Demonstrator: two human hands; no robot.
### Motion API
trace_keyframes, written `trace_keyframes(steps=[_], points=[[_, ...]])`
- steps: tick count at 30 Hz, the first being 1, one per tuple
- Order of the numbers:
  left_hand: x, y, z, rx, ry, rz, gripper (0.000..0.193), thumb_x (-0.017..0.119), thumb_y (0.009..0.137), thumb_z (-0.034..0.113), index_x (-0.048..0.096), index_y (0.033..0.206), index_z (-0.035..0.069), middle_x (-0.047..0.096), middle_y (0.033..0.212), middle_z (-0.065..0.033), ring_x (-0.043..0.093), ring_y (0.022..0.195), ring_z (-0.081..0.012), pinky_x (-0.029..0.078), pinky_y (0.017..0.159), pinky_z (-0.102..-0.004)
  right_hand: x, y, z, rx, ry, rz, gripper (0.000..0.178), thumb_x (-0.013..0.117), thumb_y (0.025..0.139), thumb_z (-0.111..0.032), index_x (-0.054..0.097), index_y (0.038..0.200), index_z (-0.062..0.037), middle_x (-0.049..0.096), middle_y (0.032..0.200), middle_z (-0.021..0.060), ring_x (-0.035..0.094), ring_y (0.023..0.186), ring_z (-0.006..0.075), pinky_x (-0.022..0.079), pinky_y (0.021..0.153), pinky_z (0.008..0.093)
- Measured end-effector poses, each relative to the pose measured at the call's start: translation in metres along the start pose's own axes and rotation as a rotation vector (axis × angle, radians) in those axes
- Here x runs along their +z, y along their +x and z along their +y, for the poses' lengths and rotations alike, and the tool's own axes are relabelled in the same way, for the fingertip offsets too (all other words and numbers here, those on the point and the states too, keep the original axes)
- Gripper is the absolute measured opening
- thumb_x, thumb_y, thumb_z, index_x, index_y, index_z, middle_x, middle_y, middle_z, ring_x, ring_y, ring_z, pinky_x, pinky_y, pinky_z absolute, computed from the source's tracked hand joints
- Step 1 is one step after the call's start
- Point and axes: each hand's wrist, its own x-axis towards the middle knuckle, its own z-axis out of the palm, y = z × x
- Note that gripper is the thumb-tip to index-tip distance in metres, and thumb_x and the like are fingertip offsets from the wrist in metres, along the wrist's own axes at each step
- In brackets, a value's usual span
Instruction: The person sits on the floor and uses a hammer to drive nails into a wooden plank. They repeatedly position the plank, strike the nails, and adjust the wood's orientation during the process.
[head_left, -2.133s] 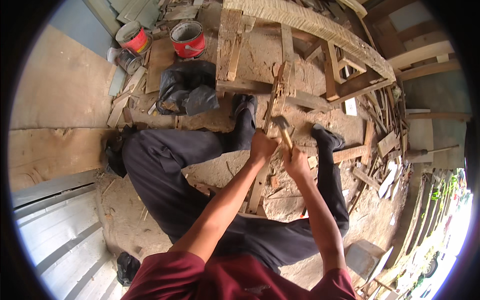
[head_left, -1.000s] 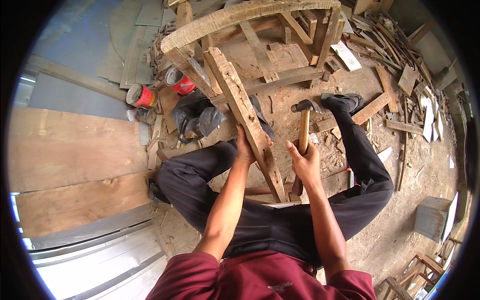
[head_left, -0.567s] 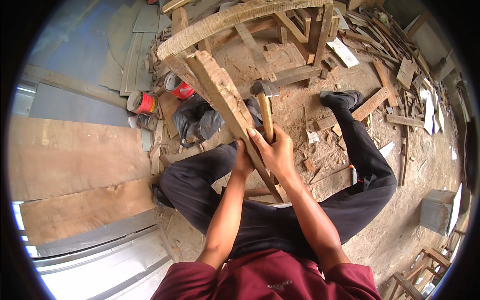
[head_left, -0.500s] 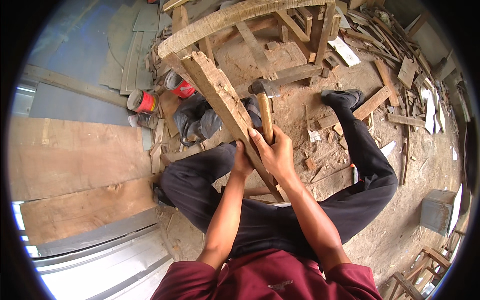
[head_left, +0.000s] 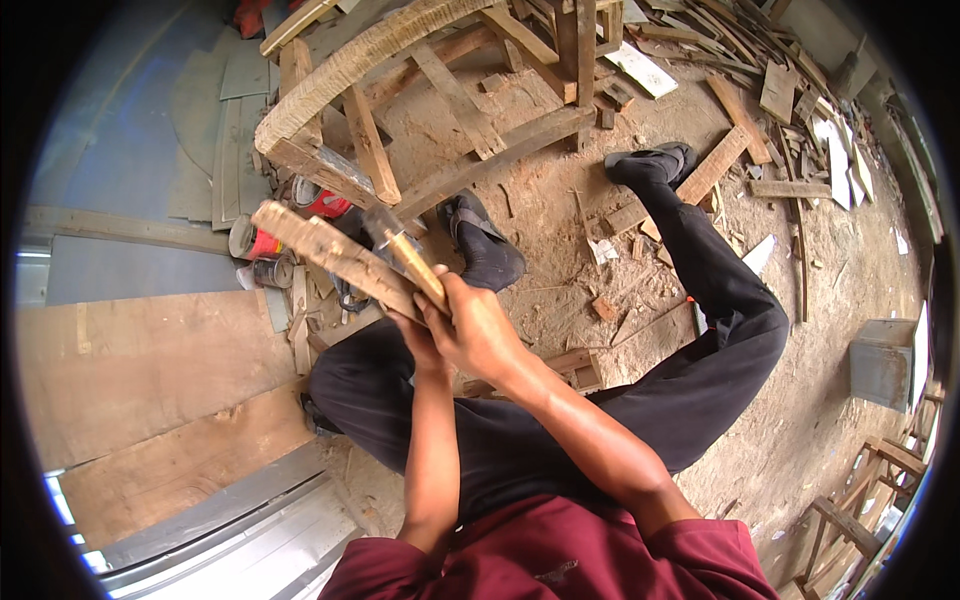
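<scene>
A rough, splintered wooden board (head_left: 335, 257) slants up and left from my hands in front of my lap. My left hand (head_left: 420, 345) is closed round its lower end, with its fingers partly hidden beneath my other hand. In my right hand (head_left: 478, 328) is a hammer (head_left: 417, 270), gripped by its pale wooden handle. The hammer's dark metal head points up and left, lying close beside the board. My right hand also rests against the board's lower end, so both hands are close together.
A wooden frame with a curved top rail (head_left: 365, 65) stands ahead. Plywood (head_left: 150, 350) lies at the left, near a red can (head_left: 262, 243). Scrap wood (head_left: 775, 92) is heaped at the far right. A grey metal box (head_left: 880, 365) sits at the right.
The board has swung from steeply upright to leaning well left. Both hands have shifted left with it, and the hammer has tilted left too. The wooden frame appears further left in view.
</scene>
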Motion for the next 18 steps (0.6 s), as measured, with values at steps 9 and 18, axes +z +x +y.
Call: trace_keyframes(steps=[9, 18], points=[[0.028, 0.008, 0.053, 0.048, 0.071, 0.584, 0.074, 0.031, 0.093, 0.077, 0.057, 0.103, 0.009, 0.059, 0.084, -0.0042, 0.059, 0.076, -0.0210, 0.053, 0.066, -0.0379, 0.001, -0.029, 0.003, 0.177, 0.027, -0.117, 0.037, 0.066, 0.094, -0.028, 0.057, 0.090, 0.0069, 0.062, 0.069, 0.0300, 0.065, 0.069, 0.0480, 0.050, 0.058, 0.0486], [0.020, 0.012, 0.052, 0.004, -0.022, 0.505, 0.075, 0.029, 0.089, 0.084, 0.054, 0.088, 0.013, 0.055, 0.081, 0.0002, 0.054, 0.066, -0.0194, 0.047, 0.063, -0.0367, -0.043, -0.033, 0.040, 0.377, -0.138, 0.196, 0.027, 0.068, 0.094, -0.024, 0.062, 0.092, 0.0028, 0.060, 0.060, 0.0170, 0.061, 0.052, 0.0220, 0.047, 0.053, 0.0381]])
